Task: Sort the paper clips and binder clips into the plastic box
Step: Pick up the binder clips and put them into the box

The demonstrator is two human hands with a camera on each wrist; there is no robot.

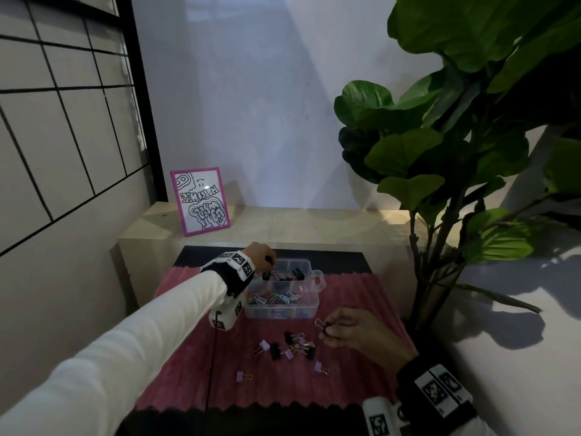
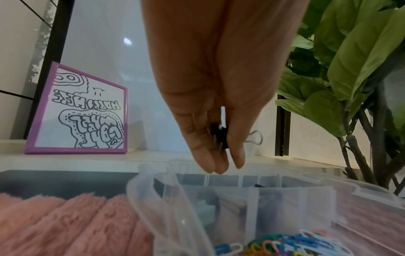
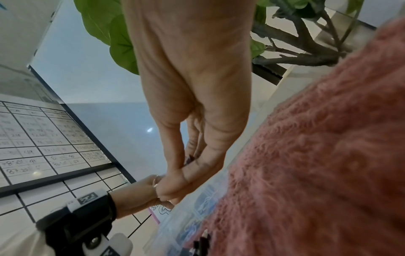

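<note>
A clear plastic box (image 1: 312,309) stands on a pink fluffy mat (image 1: 195,366). Coloured paper clips (image 1: 276,298) fill its near compartment, and black binder clips (image 1: 290,274) lie in the far one. My left hand (image 1: 270,262) hovers over the box's far left corner and pinches a black binder clip (image 2: 219,134) between thumb and fingers (image 2: 210,162) above the box (image 2: 166,199). My right hand (image 1: 327,330) hangs just right of the box's front and pinches another black binder clip (image 1: 327,325), whose wire handle (image 3: 155,180) shows. Several loose black and lilac binder clips (image 1: 289,347) lie on the mat.
A purple-framed drawing (image 1: 199,201) leans on a pale ledge behind the mat. A large leafy plant (image 1: 456,152) rises at the right, its stems close to the mat's right edge. A gridded panel (image 1: 63,121) covers the left wall.
</note>
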